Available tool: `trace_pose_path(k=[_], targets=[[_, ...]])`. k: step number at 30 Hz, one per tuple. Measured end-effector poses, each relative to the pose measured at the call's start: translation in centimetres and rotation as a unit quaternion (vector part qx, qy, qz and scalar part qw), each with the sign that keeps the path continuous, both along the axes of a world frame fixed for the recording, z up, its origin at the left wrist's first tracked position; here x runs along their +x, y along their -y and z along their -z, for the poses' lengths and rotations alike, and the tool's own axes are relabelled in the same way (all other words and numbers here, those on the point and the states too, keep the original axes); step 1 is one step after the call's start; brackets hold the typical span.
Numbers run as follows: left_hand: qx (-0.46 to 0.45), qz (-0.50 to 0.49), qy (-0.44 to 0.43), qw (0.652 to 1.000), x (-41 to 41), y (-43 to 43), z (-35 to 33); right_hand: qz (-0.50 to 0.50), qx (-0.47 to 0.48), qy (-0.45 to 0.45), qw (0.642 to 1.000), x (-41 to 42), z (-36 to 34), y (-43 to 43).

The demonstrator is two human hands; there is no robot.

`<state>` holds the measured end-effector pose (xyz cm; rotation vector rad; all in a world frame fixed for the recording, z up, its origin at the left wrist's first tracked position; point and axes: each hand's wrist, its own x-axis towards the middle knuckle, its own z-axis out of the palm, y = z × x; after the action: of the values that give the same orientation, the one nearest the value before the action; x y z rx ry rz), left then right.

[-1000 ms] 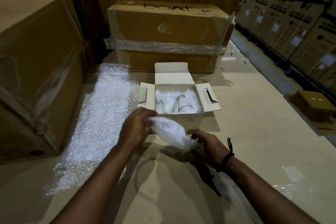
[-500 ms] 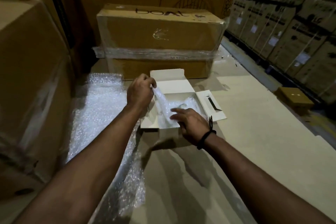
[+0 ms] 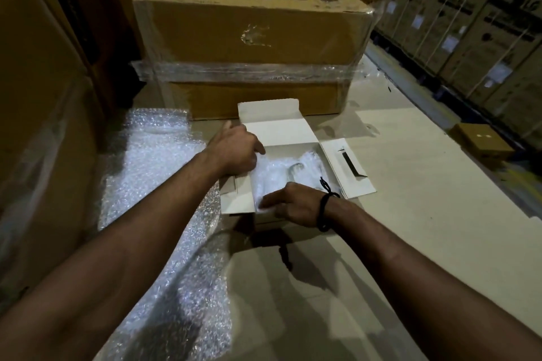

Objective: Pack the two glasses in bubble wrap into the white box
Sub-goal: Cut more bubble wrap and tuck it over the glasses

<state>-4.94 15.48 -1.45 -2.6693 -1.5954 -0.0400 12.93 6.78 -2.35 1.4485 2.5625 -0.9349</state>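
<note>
White box (image 3: 289,133): matte card, three flaps open, on pale surface (image 3: 410,184). Inside: crinkly bubble-wrapped bundles (image 3: 272,176), count unclear, one curved glass rim (image 3: 294,167) shows through. Left hand (image 3: 234,148) at box's 10 o'clock, fingers curled onto wrap; grip unclear. Right hand (image 3: 296,205) at 6 o'clock, flat, pressing wrap, fingertips blurred. Loose bubble wrap sheet (image 3: 164,184) at 9 o'clock. Taped brown carton (image 3: 252,38) at 12.

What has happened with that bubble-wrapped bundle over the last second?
The wrapped bundle, held up in front of the white box a second ago, now lies inside it beside the first one. The left hand and right hand followed it in and press on it. The box's flaps stayed open; the bubble wrap sheet stayed put.
</note>
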Motion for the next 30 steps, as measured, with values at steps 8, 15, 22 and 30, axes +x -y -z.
trace_pose_path(k=[8,15,22,30], targets=[[0.012,0.003,-0.149,0.989,1.8,1.0,0.2,0.016,-0.006,0.008,1.0,0.8,0.5,0.5],[-0.012,-0.004,-0.002,1.0,0.4,0.2,-0.7,-0.054,0.131,0.083,0.986,-0.1,-1.0,0.1],[-0.058,0.009,-0.121,0.991,1.2,0.9,-1.1,-0.056,0.086,0.158,0.982,-1.7,-0.3,-0.1],[-0.067,-0.011,-0.161,0.985,2.6,0.8,-1.0,-0.028,0.114,0.071,0.991,1.7,1.4,0.8]])
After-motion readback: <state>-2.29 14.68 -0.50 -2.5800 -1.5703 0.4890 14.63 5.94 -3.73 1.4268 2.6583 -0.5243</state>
